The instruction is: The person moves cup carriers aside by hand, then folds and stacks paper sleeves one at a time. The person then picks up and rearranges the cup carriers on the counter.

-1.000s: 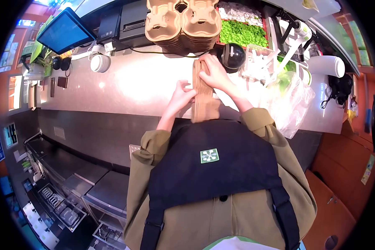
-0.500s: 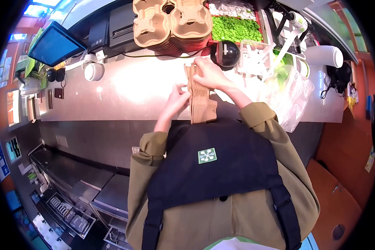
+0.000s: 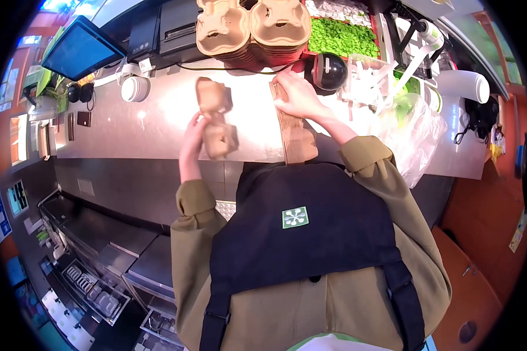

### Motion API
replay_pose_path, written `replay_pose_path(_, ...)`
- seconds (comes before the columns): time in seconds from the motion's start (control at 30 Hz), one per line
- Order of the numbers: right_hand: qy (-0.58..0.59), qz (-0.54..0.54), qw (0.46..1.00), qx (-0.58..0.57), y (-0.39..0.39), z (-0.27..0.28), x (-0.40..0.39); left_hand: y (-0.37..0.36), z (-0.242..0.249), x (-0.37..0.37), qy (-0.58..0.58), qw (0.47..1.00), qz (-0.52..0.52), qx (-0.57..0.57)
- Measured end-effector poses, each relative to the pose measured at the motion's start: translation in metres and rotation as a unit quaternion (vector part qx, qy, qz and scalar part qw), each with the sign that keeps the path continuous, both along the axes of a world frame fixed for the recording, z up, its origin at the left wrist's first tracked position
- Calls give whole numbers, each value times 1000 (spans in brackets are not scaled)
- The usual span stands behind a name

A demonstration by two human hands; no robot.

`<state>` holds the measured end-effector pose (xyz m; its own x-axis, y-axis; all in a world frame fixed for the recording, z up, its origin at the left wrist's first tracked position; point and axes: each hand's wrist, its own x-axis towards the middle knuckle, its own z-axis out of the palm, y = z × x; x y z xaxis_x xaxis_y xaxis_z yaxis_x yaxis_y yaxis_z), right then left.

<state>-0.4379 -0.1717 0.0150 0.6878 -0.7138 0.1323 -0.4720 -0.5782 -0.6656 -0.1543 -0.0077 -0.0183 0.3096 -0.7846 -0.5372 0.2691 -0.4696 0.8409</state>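
Observation:
My left hand [image 3: 192, 136] holds a single brown cardboard cup carrier [image 3: 219, 139] by its left edge, over the metal counter. The carrier is a little blurred. My right hand [image 3: 298, 96] grips the top of a stack of the same carriers [image 3: 295, 137], which stands on edge at the counter's front, against the dark apron. A gap of bare counter lies between the single carrier and the stack.
Behind are more stacked cup carriers [image 3: 280, 26], a black rounded device [image 3: 329, 71] and a tray of green pieces [image 3: 342, 40]. Plastic bags [image 3: 418, 134] lie to the right. A white roll [image 3: 134, 89] and a screen [image 3: 83, 48] stand at the left.
My left hand has moved left, away from the stack, with one carrier now apart from it. My right hand stays on the stack. The whole view has shifted slightly.

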Motion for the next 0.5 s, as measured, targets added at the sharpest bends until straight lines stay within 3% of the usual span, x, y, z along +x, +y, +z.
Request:
replay_pose_path(0.07, -20, 4, 1000, -13, 0, -3, 0, -9, 9, 20, 19, 1000, 14, -10)
replay_pose_path(0.13, -20, -15, 1000, -17, 2, -2, 1, -15, -17, 55, -103, 993, 36, 51)
replay_pose_path(0.17, -22, -22, 999, -21, 3, -3, 2, -19, -24, 63, -249, 964, 25, 94)
replay_pose_path(0.2, -23, -30, 999, -24, 5, -5, 2, -22, -20, 52, -414, 905, 70, 59)
replay_pose_path(0.27, -33, -53, 997, -45, 7, -7, 4, -29, 10, -7, -697, 700, 154, -16)
replay_pose_path(0.3, -40, -63, 996, -56, 8, -9, 6, -35, 31, -47, -493, 853, 160, -60)
replay_pose_path(0.33, -46, -72, 994, -66, 9, -10, 7, -36, 44, -76, -413, 908, 68, -4)
replay_pose_path(0.37, -41, -72, 995, -55, 10, -8, 7, -33, 27, -101, -297, 955, 10, -12)
replay_pose_path(0.4, -36, -70, 996, -44, 10, -5, 6, -34, 41, -123, -278, 943, -174, 57)
replay_pose_path(0.47, -36, -68, 997, -31, 10, -4, 5, -27, 4, -154, -36, 988, -150, 6)
replay_pose_path(0.5, -42, -68, 996, -29, 9, -5, 4, -28, -3, -160, 15, 991, -135, 3)
